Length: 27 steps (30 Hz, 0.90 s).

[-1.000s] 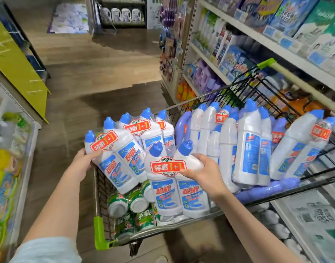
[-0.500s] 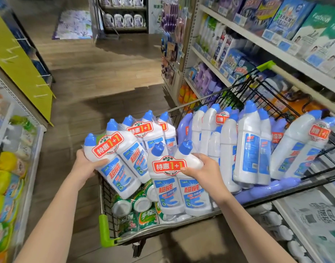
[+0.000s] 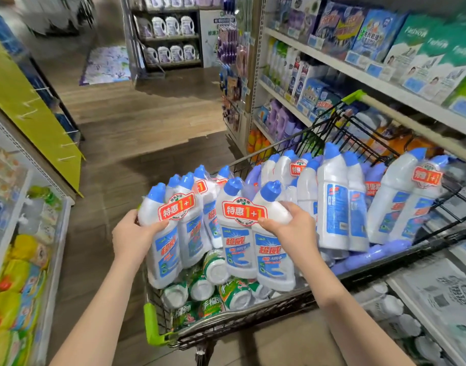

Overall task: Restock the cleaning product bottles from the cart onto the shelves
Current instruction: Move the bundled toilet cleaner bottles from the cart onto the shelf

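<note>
Your left hand (image 3: 133,237) grips the left two-bottle pack (image 3: 171,241) at the left end of the cart (image 3: 151,323). Your right hand (image 3: 292,229) grips the right two-bottle pack (image 3: 242,249) beside it. More bottles (image 3: 332,207) stand in the cart, next to the shelves (image 3: 358,72).

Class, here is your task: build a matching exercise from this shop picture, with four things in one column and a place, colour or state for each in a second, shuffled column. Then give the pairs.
Column one
1. left hand
2. right hand
3. green cans
4. bottle caps

Column two
A. lying low in the cart
B. blue
C. holds the leftmost twin-pack
D. holds the middle twin-pack

Pairs: 1-C, 2-D, 3-A, 4-B
</note>
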Available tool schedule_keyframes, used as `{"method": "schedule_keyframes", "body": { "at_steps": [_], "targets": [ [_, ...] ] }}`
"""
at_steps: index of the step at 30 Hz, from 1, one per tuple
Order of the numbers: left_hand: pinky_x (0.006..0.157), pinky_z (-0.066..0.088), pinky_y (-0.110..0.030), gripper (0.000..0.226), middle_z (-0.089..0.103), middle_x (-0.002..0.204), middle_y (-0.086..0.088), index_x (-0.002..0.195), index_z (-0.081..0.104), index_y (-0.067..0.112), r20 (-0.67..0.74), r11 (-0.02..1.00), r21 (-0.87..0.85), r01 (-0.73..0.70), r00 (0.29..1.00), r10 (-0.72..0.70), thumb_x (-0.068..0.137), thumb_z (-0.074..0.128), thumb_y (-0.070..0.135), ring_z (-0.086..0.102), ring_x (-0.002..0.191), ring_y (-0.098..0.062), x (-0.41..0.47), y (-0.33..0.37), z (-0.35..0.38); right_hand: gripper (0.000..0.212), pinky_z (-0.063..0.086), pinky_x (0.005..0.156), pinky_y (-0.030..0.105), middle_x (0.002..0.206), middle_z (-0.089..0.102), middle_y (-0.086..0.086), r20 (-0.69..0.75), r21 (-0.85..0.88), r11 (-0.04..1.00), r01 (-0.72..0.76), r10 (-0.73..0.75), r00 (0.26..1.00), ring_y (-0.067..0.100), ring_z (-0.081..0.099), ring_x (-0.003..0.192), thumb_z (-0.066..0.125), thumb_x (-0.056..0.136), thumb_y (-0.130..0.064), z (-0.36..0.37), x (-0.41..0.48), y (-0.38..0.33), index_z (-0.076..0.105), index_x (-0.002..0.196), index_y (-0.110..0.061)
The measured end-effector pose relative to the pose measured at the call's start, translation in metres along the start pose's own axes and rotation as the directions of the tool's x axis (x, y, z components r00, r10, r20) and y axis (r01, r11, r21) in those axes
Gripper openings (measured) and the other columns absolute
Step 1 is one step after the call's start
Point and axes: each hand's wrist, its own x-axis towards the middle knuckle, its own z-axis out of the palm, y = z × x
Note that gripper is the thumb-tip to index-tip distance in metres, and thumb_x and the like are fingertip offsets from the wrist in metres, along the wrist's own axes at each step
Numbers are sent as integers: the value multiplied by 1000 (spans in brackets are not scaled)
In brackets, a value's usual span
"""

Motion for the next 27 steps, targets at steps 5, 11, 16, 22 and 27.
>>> {"method": "schedule_keyframes", "body": {
  "at_steps": [5, 11, 16, 22, 27],
  "targets": [
    [64, 45, -35, 29, 64, 79, 5, 84, 62, 28, 23, 948, 204, -244, 969, 244, 65, 82, 37, 59, 76, -20, -24, 42, -18, 59, 50, 83, 35, 101, 68, 6, -143, -20, 1000, 12, -15, 990, 22, 62, 95, 84, 65, -33, -23, -5, -12, 63, 117, -13],
    [69, 46, -35, 31, 62, 77, 13, 87, 61, 32, 35, 901, 128, -414, 910, 413, 66, 84, 30, 59, 78, -16, -62, 97, -33, 63, 48, 88, 35, 102, 65, 4, -266, -16, 998, 61, -63, 962, 21, 60, 99, 84, 66, -35, -65, -20, -31, 62, 120, -13],
    [64, 44, -27, 32, 64, 76, 17, 77, 59, 39, 96, 874, 23, -485, 871, 481, 64, 85, 25, 57, 71, -9, -96, 132, -21, 63, 50, 87, 36, 99, 64, 0, -328, -7, 998, 68, -66, 942, 20, 62, 98, 83, 67, -36, -104, -37, -35, 62, 122, -13],
    [59, 43, -15, 31, 65, 74, 26, 75, 61, 40, 224, 853, -58, -519, 825, 518, 63, 86, 27, 55, 63, 6, -137, 159, 2, 59, 48, 83, 31, 97, 65, -3, -397, -14, 999, 46, -48, 917, 17, 62, 95, 83, 67, -35, -159, -63, -24, 64, 119, -13],
    [65, 46, -32, 27, 67, 73, 9, 79, 63, 29, 327, 808, -104, -581, 747, 579, 64, 85, 27, 56, 66, -11, -179, 181, 35, 40, 54, 71, 32, 86, 70, -8, -471, 34, 999, -6, 22, 882, 11, 66, 78, 84, 64, -32, -207, -93, -1, 69, 100, -26]
  ]
}}
